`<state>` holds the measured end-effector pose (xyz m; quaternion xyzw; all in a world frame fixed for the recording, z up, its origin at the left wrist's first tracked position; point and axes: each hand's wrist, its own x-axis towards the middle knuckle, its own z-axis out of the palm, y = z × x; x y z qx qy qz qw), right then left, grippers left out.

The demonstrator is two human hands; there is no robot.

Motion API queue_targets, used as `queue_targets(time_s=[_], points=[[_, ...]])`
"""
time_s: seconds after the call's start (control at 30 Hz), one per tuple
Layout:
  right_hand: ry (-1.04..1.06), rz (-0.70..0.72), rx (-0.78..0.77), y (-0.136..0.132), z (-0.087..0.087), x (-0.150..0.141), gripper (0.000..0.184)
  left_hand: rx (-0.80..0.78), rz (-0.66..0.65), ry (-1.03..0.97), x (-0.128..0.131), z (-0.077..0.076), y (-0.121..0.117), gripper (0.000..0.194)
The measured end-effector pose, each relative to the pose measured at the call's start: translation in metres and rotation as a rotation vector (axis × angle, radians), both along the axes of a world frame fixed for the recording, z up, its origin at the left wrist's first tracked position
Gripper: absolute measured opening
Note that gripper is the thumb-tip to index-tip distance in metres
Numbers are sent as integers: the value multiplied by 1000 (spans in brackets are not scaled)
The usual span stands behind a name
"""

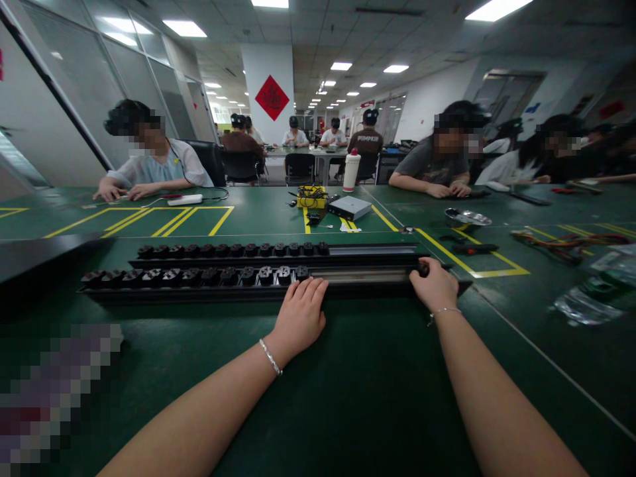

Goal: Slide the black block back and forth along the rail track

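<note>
In the head view, a long black track (358, 290) lies across the table before me. A row of round black socket modules (228, 275) fills its left and middle part, and its bare channel shows to the right. My left hand (302, 315) rests on the track's front edge with fingers stretched out, beside the last module (301, 272) of the row. At the track's right end, my right hand (435, 285) pinches a small black socket module (423, 269), mostly covered by the fingers. A second black track (372, 250) with a similar row of modules lies just behind.
Beyond the tracks stand a grey box (350, 208), a yellow box with cables (311, 197) and a white cup (352, 171). On the right are a metal bowl (467, 217), coloured wires (561, 240) and a plastic bottle (596, 291). Several people sit around the tables.
</note>
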<state>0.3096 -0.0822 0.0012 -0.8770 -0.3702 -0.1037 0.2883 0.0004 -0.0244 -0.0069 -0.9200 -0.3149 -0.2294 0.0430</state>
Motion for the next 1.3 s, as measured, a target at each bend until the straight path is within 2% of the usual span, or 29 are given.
queue_targets(time_s=[0.47,0.67,1.3], points=[[31,-12,-16,0,0,4,43,-11,-13,-6,0,0,0,56],[-21,-54,9,-2,-4,5,47,-3,-7,-7,0,0,1,56],[11,-56,-60,-2,-3,11,49,10,-4,-5,0,0,1,56]])
